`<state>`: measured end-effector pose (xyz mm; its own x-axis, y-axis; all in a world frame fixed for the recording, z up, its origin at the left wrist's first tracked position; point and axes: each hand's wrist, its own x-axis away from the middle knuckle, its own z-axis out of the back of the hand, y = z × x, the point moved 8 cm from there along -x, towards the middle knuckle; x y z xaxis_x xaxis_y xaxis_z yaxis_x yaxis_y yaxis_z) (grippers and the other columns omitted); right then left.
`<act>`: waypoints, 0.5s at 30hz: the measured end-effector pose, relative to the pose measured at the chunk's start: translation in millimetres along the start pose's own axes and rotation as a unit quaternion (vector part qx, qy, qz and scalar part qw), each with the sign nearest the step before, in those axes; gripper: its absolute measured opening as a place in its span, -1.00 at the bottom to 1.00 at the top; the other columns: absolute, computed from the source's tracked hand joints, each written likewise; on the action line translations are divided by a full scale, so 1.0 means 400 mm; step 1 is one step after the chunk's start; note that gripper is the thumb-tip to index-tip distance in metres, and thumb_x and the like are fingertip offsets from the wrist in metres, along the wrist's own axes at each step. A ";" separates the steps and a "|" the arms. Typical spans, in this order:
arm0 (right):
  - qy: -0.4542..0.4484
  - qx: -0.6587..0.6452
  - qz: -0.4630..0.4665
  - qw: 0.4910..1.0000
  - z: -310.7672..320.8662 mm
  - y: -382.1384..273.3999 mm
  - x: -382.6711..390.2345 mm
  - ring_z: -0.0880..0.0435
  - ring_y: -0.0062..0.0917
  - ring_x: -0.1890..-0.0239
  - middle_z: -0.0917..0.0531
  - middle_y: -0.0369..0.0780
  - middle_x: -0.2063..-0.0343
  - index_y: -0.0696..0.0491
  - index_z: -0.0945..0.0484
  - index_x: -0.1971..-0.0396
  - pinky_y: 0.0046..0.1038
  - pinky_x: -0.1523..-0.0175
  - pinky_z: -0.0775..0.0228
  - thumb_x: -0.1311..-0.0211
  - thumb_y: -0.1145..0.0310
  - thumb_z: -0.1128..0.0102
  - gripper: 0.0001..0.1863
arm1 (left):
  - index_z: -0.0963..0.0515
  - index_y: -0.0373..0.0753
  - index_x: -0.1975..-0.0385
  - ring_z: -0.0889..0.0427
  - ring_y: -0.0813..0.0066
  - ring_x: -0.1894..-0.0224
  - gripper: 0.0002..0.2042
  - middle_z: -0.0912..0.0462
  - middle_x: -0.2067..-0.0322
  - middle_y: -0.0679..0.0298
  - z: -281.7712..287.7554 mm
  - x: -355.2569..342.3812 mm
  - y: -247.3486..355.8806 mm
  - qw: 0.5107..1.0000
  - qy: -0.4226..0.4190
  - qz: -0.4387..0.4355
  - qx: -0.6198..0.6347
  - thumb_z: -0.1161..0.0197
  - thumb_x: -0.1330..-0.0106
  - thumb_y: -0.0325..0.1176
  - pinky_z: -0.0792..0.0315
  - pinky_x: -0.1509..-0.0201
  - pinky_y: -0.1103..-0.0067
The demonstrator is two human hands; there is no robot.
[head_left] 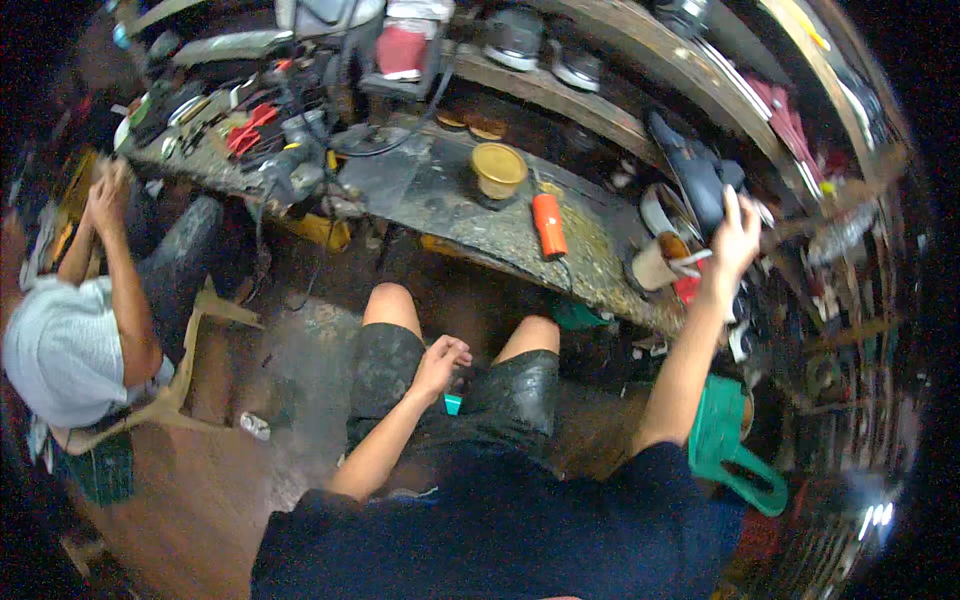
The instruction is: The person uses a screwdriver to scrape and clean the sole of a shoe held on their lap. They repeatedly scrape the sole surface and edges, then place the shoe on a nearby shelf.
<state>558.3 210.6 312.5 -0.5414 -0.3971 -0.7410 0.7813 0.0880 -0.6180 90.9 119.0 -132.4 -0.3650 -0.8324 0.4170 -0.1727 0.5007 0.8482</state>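
My right hand point(737, 240) is stretched out to the far right, with its fingers at the lower end of a dark shoe point(688, 165) and closed on its edge. The shoe is tilted, toe up and to the left, in front of the shelf. Over my lap hangs my left hand point(440, 366), its fingers loosely apart and nothing in them. A small teal piece point(453, 404) shows just below it. Under the shoe, a pale cup or can point(656, 262) with a brown inside stands at the bench's right end.
On the worn bench point(400, 185) stand a yellow-lidded tub point(498, 168) and an orange corded tool point(549, 226). Shelves above hold shoes point(514, 40). A green plastic seat point(712, 425) is at my right. Another person point(75, 350) sits at the left, hands raised.
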 end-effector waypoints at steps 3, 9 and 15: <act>-0.082 -0.175 -0.096 0.976 0.110 0.009 0.110 -0.68 -0.37 -0.23 -0.72 -0.17 -0.16 0.18 -0.77 -0.12 -0.20 -0.46 -0.46 -0.60 0.25 -0.31 -0.66 | -0.65 -0.20 0.00 -0.75 0.45 0.11 -0.72 -0.80 0.14 0.23 -0.005 -0.007 -0.001 1.000 -0.011 -0.016 0.008 -0.21 -0.69 -0.10 -0.58 0.07 0.48; -0.078 -0.247 -0.293 0.920 0.294 -0.014 0.131 -0.58 -0.31 -0.43 -0.54 -0.14 -0.47 0.10 -0.54 -0.48 -0.16 -0.54 -0.41 -0.72 0.21 -0.14 -0.51 | -0.69 -0.15 -0.08 -0.74 0.46 0.10 -0.47 -0.79 0.12 0.31 -0.012 -0.013 0.029 0.996 -0.012 0.020 0.085 -0.01 -0.73 0.21 -0.57 -0.05 0.40; -0.239 -0.077 0.024 0.968 0.287 -0.316 0.145 -0.61 -0.45 -0.19 -0.66 -0.11 -0.33 0.11 -0.55 -0.18 -0.37 -0.37 -0.43 -0.69 0.37 -0.21 -0.76 | -0.55 -0.10 -0.38 -0.63 0.34 -0.21 -0.48 -0.64 -0.23 0.26 0.006 0.036 0.120 0.961 -0.029 0.011 0.276 -0.15 -0.68 0.15 -0.53 -0.33 0.22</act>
<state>463.7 71.5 377.6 -0.2707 -0.7636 -0.5863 0.7270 0.2371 -0.6445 75.0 131.8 -86.7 -0.4222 -0.8132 0.4007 -0.6175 0.5815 0.5296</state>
